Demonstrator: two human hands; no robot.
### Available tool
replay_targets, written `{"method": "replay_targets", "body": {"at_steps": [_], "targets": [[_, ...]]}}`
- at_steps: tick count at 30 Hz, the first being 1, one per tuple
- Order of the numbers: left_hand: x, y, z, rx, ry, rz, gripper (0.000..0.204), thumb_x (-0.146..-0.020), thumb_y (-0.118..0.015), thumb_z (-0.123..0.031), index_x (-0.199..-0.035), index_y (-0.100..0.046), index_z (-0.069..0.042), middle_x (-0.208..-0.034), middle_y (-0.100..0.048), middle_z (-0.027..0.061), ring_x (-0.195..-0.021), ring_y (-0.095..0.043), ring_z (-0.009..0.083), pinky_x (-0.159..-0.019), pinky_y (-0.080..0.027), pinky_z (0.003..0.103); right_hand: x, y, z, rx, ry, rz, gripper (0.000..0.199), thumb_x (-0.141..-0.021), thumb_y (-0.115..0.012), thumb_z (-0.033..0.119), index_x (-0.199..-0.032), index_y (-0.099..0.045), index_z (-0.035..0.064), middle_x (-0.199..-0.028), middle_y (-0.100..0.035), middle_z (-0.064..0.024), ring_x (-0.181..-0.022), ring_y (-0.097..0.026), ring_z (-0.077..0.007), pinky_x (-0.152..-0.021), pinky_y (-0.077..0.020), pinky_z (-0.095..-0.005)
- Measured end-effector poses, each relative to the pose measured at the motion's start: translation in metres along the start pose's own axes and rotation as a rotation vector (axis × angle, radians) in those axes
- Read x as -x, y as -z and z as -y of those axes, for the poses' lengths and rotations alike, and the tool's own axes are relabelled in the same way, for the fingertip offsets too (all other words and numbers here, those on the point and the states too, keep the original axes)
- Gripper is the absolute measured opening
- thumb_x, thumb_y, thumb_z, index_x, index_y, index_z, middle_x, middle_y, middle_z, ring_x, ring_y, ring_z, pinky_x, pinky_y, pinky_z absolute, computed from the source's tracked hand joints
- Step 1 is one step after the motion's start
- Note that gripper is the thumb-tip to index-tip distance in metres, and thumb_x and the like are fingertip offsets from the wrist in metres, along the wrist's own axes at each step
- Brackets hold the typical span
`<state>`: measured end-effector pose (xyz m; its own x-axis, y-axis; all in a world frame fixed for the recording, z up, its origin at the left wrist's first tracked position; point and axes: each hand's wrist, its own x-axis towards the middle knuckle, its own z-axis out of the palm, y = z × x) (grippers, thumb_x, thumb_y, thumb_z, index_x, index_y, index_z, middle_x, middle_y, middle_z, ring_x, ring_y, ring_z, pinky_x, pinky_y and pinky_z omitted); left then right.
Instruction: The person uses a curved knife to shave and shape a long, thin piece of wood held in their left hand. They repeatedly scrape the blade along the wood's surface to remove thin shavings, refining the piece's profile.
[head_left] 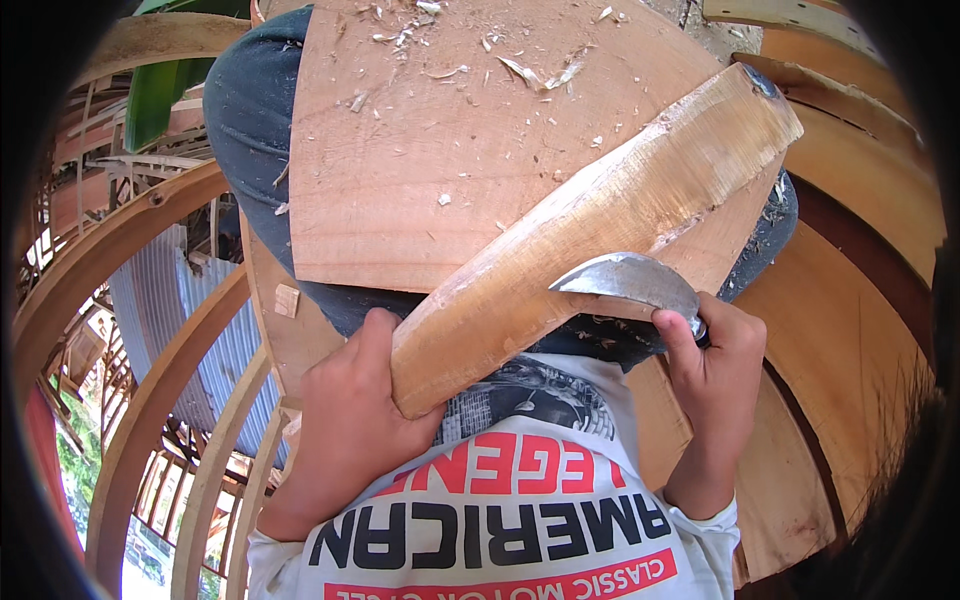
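Observation:
A long, pale brown piece of wood (pixel 600 210) lies slanted over a flat board (pixel 420 170) across my lap, its far end to the upper right. My left hand (pixel 350 410) is closed around its near end, thumb along the side. In my right hand (pixel 725 355) is a knife with a broad, curved blade (pixel 635 278); its dark handle is mostly hidden by my fingers. The blade's tip points left and overlaps the wood's near edge. Whether it touches the wood, I cannot tell.
Wood shavings (pixel 540 75) and crumbs are scattered over the lap board. Curved wooden ribs (pixel 150 400) rise on the left, with a corrugated metal sheet (pixel 190 320) beyond them. Wide curved planks (pixel 840 340) line the right side. A small wood block (pixel 287 300) sits left of my lap.

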<state>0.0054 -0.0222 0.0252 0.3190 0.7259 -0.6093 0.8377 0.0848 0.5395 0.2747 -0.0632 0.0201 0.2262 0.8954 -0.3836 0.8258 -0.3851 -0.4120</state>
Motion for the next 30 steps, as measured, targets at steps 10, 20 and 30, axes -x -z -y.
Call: {"method": "replay_targets", "body": {"at_steps": [10, 20, 30], "targets": [[-0.006, 0.004, 0.016, -0.055, -0.02, 0.124, 0.047, -0.062, -0.077, -0.026, -0.091, -0.046, -0.006, -0.073, -0.059, 0.012, -0.063, -0.064, 0.0317, -0.054, -0.047, 0.042, 0.004, 0.013, 0.019, 0.226, -0.01, 0.097, 0.052, -0.073, -0.074, 0.045, -0.057, -0.052, 0.0006, -0.047, -0.045, -0.0157, -0.042, -0.047, -0.0326, -0.041, -0.0356, -0.0361], [-0.007, 0.004, 0.02, -0.055, -0.047, 0.133, 0.048, -0.06, -0.078, -0.027, -0.089, -0.045, -0.007, -0.07, -0.057, 0.0103, -0.059, -0.062, 0.0315, -0.053, -0.048, 0.04, 0.002, 0.025, 0.029, 0.278, -0.093, 0.217, 0.053, -0.081, -0.065, 0.045, -0.065, -0.053, -0.0037, -0.052, -0.041, -0.0194, -0.047, -0.042, -0.0358, -0.045, -0.0341, -0.0369], [-0.004, -0.001, 0.017, -0.015, -0.064, 0.118, 0.047, -0.061, -0.079, -0.026, -0.089, -0.046, -0.006, -0.069, -0.057, 0.0109, -0.058, -0.063, 0.0298, -0.052, -0.049, 0.037, -0.009, 0.024, 0.004, 0.347, -0.094, -0.021, 0.054, -0.072, -0.075, 0.045, -0.061, -0.051, -0.0017, -0.053, -0.046, -0.0182, -0.047, -0.045, -0.0345, -0.045, -0.0365, -0.0362]]}}
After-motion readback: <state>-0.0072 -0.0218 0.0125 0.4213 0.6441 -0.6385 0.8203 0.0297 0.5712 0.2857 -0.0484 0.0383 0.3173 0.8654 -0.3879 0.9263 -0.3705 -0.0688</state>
